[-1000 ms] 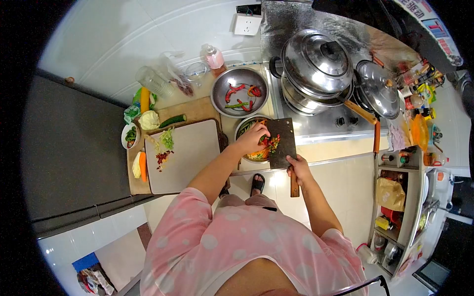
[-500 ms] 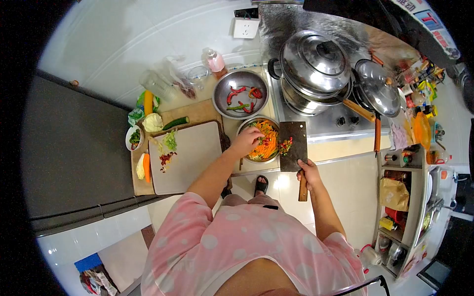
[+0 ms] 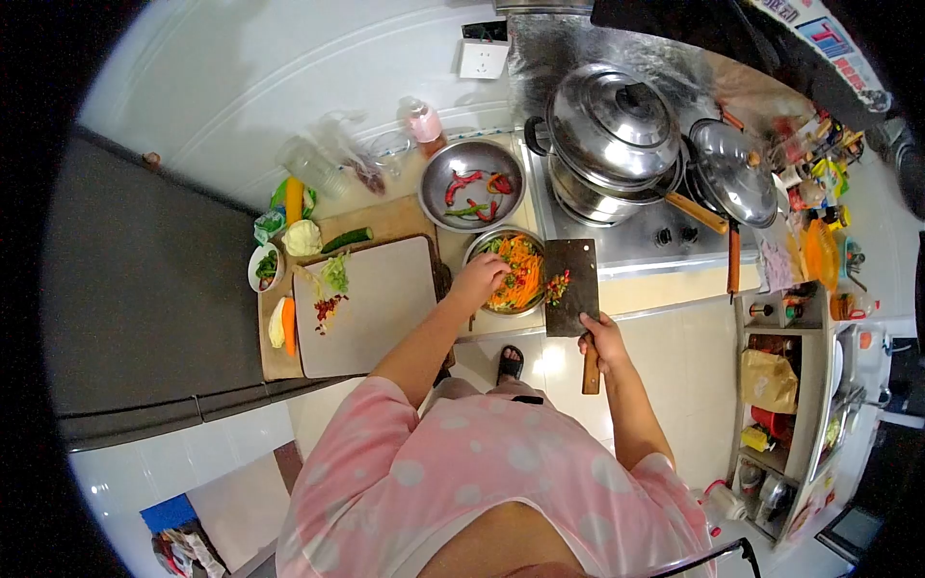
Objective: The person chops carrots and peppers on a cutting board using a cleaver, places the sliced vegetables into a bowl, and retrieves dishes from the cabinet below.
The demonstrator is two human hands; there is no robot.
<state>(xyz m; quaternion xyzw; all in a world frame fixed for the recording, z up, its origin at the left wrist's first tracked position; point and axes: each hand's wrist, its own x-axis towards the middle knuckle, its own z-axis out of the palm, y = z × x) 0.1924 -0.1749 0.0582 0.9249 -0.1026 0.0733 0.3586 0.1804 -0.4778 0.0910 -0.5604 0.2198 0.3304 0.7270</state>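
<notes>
My right hand (image 3: 601,342) grips the wooden handle of a cleaver (image 3: 575,260), its broad dark blade lying flat beside the bowl. Chopped chili peppers (image 3: 557,287) in red and green sit on the blade's left side. My left hand (image 3: 480,280) is over the left part of a metal bowl (image 3: 474,249), fingers pinched together; whatever they hold is too small to make out. Shredded carrot (image 3: 521,274) with some green bits fills that bowl. Just behind it, a wider metal bowl (image 3: 431,204) contains several whole red and green peppers (image 3: 466,180).
At left, a cutting board (image 3: 385,328) carries chopped green and dark red piles. Around it lie a cucumber (image 3: 348,240), a cauliflower (image 3: 303,238), a carrot (image 3: 289,326) and a white bowl of greens (image 3: 252,271). A lidded steamer pot (image 3: 617,125) stands on the stove (image 3: 636,236) at right.
My left hand has shifted very slightly over the bowl. The cleaver and the chopped peppers on it stay almost where they were; the whole view has moved a little.
</notes>
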